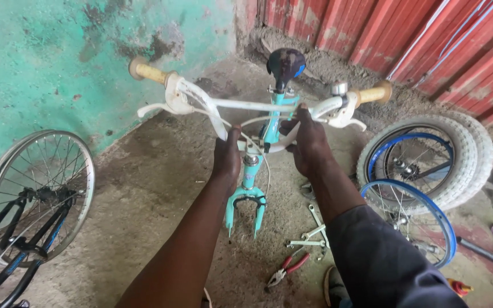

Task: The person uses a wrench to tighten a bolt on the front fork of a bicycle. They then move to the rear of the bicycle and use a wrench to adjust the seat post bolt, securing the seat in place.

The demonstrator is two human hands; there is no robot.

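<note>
- My left hand (227,155) is wrapped around the white handlebar (246,106) just left of the stem, fingers curled shut on the tube as far as I can see.
- Right hand (309,142) is doing the same on the other side of the stem, clamped on the bar where it curves up toward the right grip.
- The bar sits on a small turquoise bike frame (273,122) that's standing with the bare fork (247,206) pointing at me, no front wheel in it, fork tips close to the concrete floor (155,188).
- Both ends of the bar have tan grips (146,71), white brake levers hang under them, and there's a shiny bell (338,88) near the right one. A dark saddle (285,61) pokes up behind the stem.
- Right below my right wrist, spanners (314,231) are scattered on the floor, and red-handled pliers (287,268) lie a bit closer to me. They're right around the fork, so that patch is cluttered.
- Off to the right: a wheel with a white tyre (452,154) leaning there, and a bare blue rim (429,222) overlapping it, just beside my right sleeve.
- On the left, a silver spoked wheel (35,194) on a dark frame, well apart from my hands.
- Behind it all, a peeling green wall (47,68) and red corrugated sheeting (383,28).
</note>
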